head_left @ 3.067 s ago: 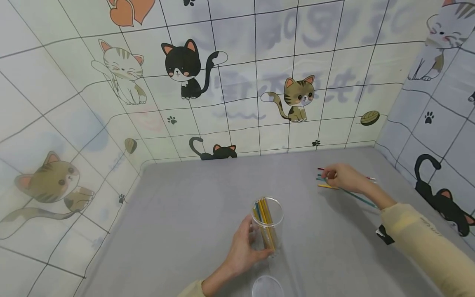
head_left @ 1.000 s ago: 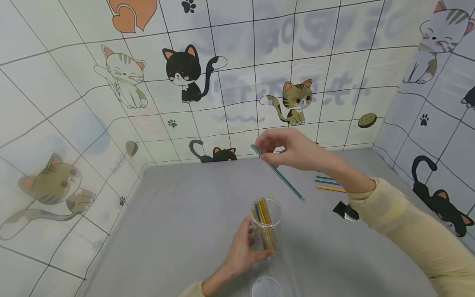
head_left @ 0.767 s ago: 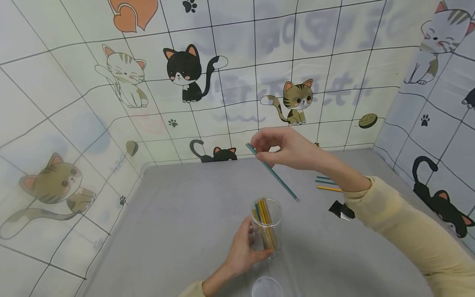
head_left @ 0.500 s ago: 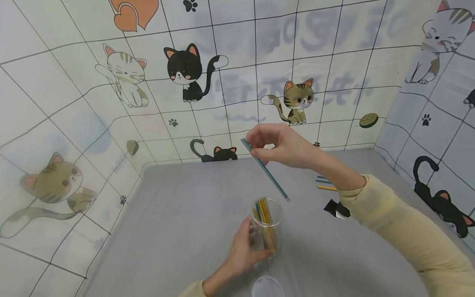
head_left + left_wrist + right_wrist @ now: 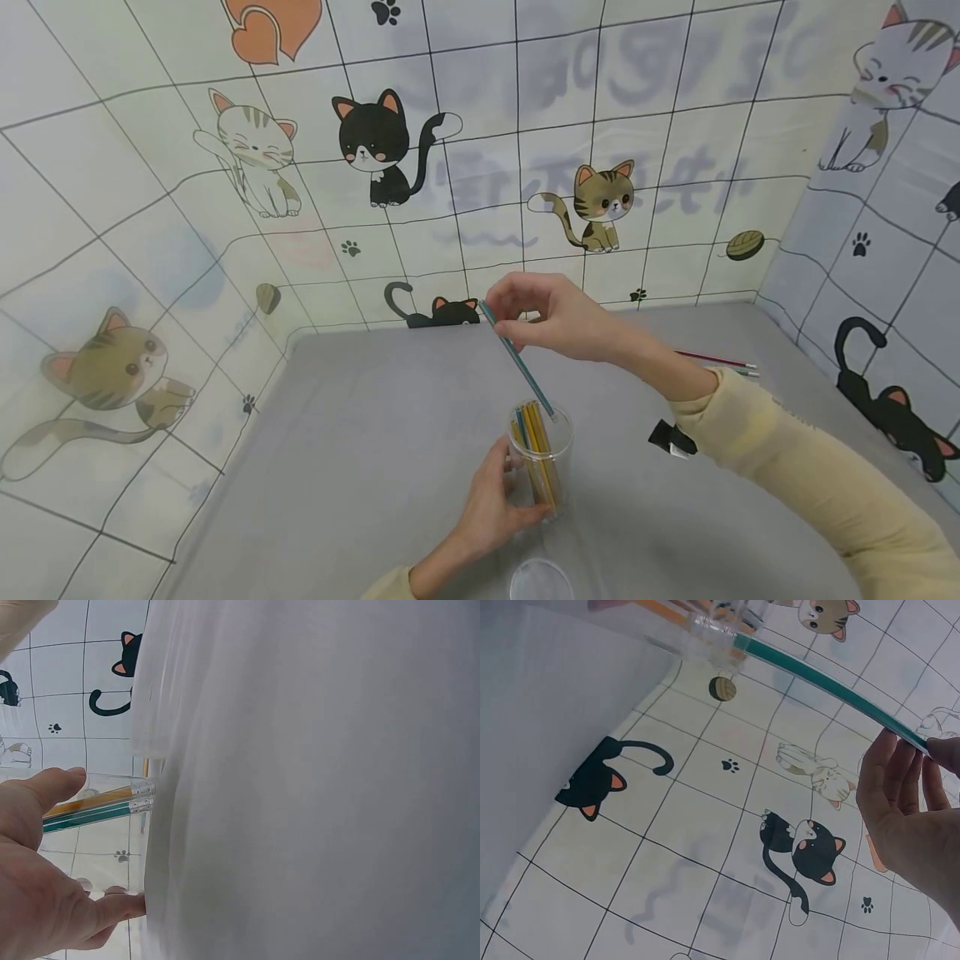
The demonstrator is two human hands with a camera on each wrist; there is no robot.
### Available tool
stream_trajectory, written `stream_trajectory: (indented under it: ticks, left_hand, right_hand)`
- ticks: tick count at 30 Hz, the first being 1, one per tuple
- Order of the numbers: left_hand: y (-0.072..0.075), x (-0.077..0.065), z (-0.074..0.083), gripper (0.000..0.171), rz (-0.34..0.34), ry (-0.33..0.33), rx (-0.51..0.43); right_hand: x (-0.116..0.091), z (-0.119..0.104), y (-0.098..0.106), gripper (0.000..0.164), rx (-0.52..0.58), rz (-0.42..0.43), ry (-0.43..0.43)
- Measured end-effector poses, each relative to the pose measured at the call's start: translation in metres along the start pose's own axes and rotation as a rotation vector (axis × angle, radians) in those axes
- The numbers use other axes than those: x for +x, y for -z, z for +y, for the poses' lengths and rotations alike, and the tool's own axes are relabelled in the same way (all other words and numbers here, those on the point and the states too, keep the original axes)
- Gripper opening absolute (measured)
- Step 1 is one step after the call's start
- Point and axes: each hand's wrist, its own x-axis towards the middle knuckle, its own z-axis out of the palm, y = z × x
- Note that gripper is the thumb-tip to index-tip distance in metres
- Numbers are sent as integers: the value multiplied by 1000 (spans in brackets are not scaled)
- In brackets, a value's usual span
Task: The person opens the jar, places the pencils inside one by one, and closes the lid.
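Observation:
A clear cup (image 5: 564, 475) stands on the grey table with several yellow and teal pencils (image 5: 534, 429) leaning inside it. My left hand (image 5: 487, 504) grips the cup from its left side, thumb low on the front; the left wrist view shows the thumb (image 5: 64, 784) along the clear wall. Above the cup, my right hand (image 5: 562, 321) pinches a teal pencil (image 5: 517, 358) near its upper end. That pencil slants down to the right, its lower tip at the cup's mouth. In the right wrist view, the same teal pencil (image 5: 832, 688) runs from the fingertips to the cup's rim.
A clear round disc like a lid (image 5: 540, 579) lies in front of the cup. More pencils, a red one (image 5: 716, 360) among them, lie behind the right forearm. A small black piece (image 5: 670, 437) lies right of the cup. A cat-patterned cloth wall (image 5: 480, 167) surrounds the table.
My right hand has picked the teal pencil off the table at the right, carried it left, and now lowered its tip to the cup's mouth. The left hand and cup have stayed put.

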Motion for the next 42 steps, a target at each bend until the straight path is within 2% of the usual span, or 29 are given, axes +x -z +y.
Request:
stream_trajectory:
  ticks: [17,27,36,42]
  left_hand:
    - [0,0,0,94,-3,9,1]
    - [0,0,0,96,4,6,7]
    - [-1,1,-2,94,25,-16,5]
    - [-1,1,-1,94,20,-18,3]
  right_hand:
    - [-25,36,-6,18,-21,-13,-86]
    - [-35,54,-10,16,-48,-61,-85]
    - [-36,57,-8,15,-107,-119,-121]
    - [-36,54,-5,11,-141,-89,-145]
